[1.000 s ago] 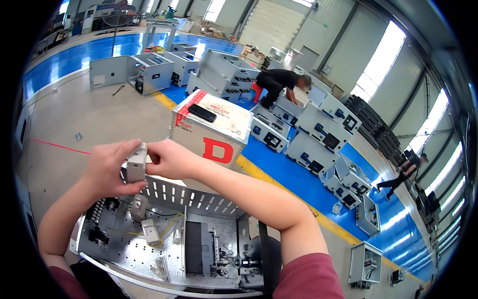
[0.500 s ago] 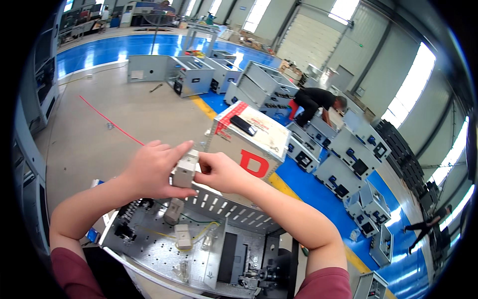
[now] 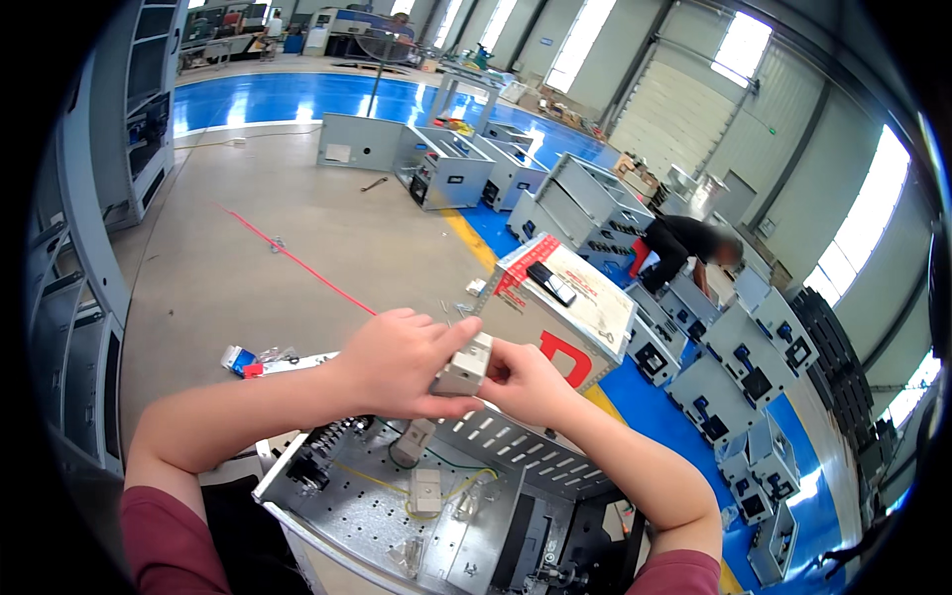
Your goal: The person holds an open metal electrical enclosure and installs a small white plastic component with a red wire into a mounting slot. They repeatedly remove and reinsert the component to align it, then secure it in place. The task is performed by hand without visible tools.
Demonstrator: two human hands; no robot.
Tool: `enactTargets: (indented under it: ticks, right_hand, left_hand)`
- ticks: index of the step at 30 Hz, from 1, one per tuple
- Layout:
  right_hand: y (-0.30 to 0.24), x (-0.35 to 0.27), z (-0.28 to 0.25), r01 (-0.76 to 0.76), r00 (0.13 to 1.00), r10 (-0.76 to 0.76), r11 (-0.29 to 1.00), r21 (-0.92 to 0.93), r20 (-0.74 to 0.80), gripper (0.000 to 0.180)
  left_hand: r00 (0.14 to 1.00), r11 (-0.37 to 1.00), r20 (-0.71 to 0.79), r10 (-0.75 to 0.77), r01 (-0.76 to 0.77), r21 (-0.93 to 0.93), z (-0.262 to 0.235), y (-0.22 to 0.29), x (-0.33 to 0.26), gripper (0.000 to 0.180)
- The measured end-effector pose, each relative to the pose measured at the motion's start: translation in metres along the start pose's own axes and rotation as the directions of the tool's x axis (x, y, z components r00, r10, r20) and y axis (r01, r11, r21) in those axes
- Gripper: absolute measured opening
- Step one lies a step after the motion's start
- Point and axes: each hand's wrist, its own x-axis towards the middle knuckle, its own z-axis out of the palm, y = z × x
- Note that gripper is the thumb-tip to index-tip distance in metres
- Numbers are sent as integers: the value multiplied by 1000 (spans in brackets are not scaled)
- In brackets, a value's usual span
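My left hand (image 3: 412,362) grips a small beige rectangular electrical block (image 3: 464,365), its thumb below and fingers above. The fingers of my right hand (image 3: 526,379) pinch the block's right side; whether they also hold something small is hidden. Both hands are above an open grey metal cabinet (image 3: 372,521) lying on its back. Inside stand two similar beige blocks, an upper one (image 3: 413,439) and a lower one (image 3: 426,490), beside yellow and green wires. A red wire or strip (image 3: 307,266) runs across the floor up to my left hand; whether I hold it cannot be seen.
A large printed carton (image 3: 526,317) stands beyond my right hand, with a dark phone (image 3: 551,283) on top. Grey metal cabinets (image 3: 709,372) line the blue floor at right, where a person (image 3: 684,248) in dark clothes bends over. Tall cabinets (image 3: 94,198) stand at left.
My view has turned left, so the scene sits further right in the picture. Both hands stay on the beige block, which has tilted a little.
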Motion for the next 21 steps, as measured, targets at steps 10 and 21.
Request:
enactTargets:
  ticks: [10, 21]
  right_hand:
    - [-21, 0, 1, -82, 990, 89, 995, -63, 108, 30]
    - [-53, -23, -12, -203, 967, 225, 963, -177, 117, 29]
  left_hand:
    - [1000, 1000, -15, 6, -6, 22, 5, -10, -12, 86]
    - [995, 997, -76, 72, -73, -19, 11, -5, -5, 82]
